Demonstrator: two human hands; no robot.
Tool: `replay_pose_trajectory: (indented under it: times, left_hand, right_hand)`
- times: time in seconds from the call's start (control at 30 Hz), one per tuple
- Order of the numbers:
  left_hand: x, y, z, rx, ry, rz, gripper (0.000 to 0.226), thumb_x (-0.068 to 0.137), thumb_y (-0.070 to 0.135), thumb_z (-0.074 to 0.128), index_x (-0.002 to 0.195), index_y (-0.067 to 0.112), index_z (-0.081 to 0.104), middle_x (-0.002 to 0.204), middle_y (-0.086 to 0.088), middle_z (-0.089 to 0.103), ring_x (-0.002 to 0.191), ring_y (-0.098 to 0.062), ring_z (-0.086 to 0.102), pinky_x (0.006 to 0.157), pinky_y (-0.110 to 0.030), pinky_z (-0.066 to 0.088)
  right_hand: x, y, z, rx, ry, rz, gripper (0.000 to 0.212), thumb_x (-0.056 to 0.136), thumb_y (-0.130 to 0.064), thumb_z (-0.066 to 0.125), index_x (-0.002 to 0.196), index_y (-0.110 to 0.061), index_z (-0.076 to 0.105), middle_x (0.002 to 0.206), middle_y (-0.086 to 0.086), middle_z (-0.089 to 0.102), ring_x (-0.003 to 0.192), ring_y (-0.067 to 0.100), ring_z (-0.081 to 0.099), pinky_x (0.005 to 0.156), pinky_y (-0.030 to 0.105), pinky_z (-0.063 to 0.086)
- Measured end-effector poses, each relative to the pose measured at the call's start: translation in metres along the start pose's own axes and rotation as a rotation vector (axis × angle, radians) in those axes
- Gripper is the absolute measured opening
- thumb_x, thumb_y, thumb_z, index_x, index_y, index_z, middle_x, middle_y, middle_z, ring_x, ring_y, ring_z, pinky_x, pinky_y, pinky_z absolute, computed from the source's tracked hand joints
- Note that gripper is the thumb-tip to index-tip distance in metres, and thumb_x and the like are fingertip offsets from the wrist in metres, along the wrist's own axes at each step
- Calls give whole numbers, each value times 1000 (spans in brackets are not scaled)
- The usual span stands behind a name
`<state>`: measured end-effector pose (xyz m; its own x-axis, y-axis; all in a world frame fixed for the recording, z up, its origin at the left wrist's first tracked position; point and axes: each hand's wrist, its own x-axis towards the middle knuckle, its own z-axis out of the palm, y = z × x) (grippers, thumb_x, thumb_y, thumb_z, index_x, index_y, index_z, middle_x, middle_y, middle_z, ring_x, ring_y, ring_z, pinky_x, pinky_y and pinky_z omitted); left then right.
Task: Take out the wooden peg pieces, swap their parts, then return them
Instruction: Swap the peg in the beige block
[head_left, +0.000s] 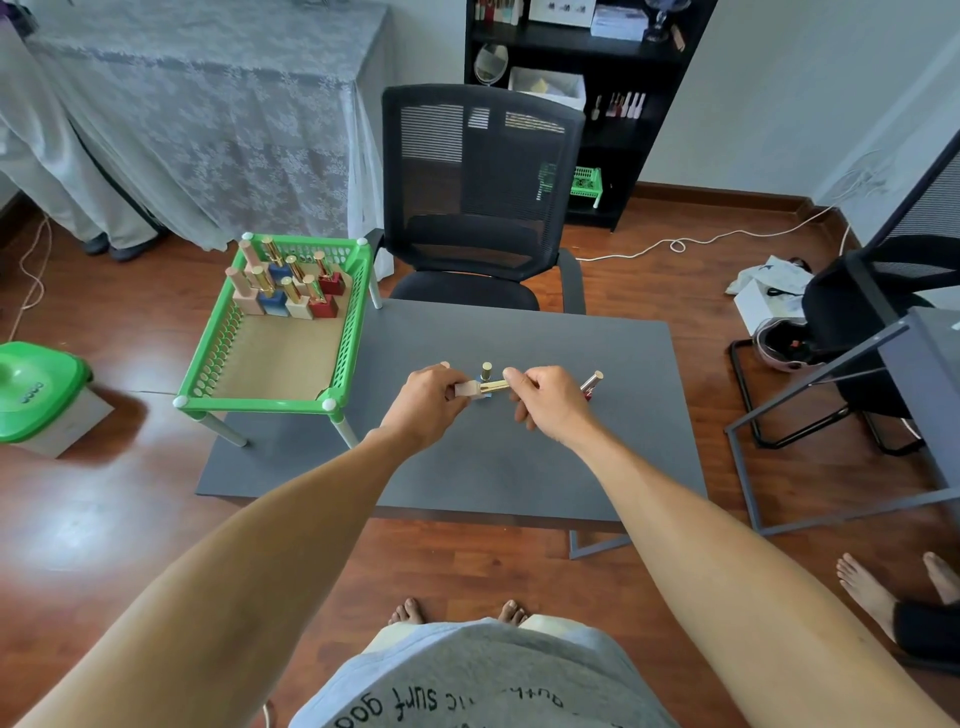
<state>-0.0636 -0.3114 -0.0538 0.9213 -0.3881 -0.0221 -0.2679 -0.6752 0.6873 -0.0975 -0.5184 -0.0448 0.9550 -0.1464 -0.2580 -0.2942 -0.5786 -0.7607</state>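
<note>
Over the grey table (519, 467), my left hand (428, 397) grips a beige block base (467, 389), held sideways. My right hand (545, 397) pinches the gold peg (493, 386) that sticks out of that base. Behind my hands a blue-based piece with a gold peg (487, 371) stands on the table, mostly hidden. A red-based piece with a gold-capped peg (592, 384) stands just right of my right hand. A beige peg tip (444, 365) shows above my left hand. The green basket (208, 364) at the table's left holds several more peg pieces (291, 286) at its far end.
A black mesh office chair (478, 197) stands behind the table. A second chair and a grey metal table frame (831, 395) are to the right. A green-lidded bin (31, 395) sits on the floor to the left. Another person's bare feet (883, 587) are at the lower right.
</note>
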Motion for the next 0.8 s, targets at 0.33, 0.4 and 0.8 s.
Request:
replay_pose_trajectory:
  times: [0.33,0.4,0.8]
  left_hand:
    - [2,-5,1,11,-5,-2,9,92,17,69,96,23,74,82,1,61,75,-20,55,71,-39,50]
    - [2,-5,1,16,-4,3,9,92,18,69,97,23,75,83,1,62,75,-19,56,71,-37,50]
    - [5,-3,2,19,-13,1,8,93,15,68,95,20,74,83,1,60,75,-20,56,69,-34,48]
  right_hand:
    - [2,1,3,50,-71,-114,11,98,-15,69,97,-26,65,86,5,75,68,21,74,72,45,59]
    - [2,0,3,59,-72,-79,7,99,-21,68,92,-22,66,80,5,76,69,25,74,69,43,58]
    - [-1,0,-2,26,-64,-64,23,97,-35,71,117,-24,64,87,-2,76,69,11,74,63,26,51]
